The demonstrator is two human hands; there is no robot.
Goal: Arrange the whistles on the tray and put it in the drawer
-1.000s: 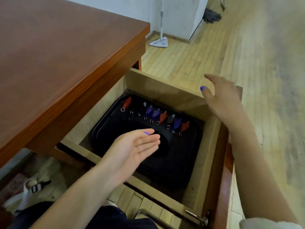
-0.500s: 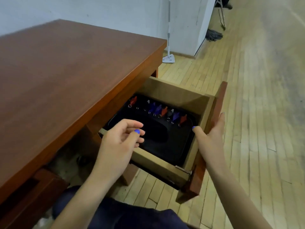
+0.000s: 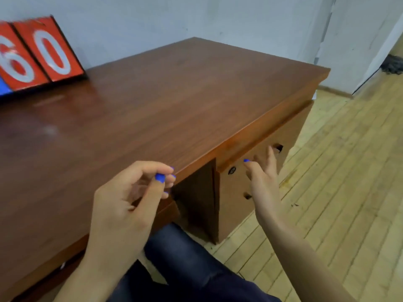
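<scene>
Far left, red flip-number board (image 3: 41,55) w/ white digits stands on the desk top (image 3: 152,101) against the wall, blue panel at its left edge. Desk top bare across the middle, its near edge running diagonally from lower left up to the far right corner. Left hand (image 3: 128,203) hovers over that near edge, fingers loosely curled, thumb tip near fingertips, holding nothing. Person's dark trousers (image 3: 192,264) below the desk edge, in the knee gap. Right of the gap, drawer (image 3: 261,158) front sits flush w/ the pedestal, closed; tray & whistles not visible. Right hand (image 3: 263,171) fingers spread & straight against the drawer front, just near of its handle recess (image 3: 278,147); can't tell if pressing or only touching. Second recess (image 3: 247,196) lower on the pedestal. Hands well apart. Right of the pedestal, wood plank floor (image 3: 340,182) w/ open room out to the white wall & doorway far right
</scene>
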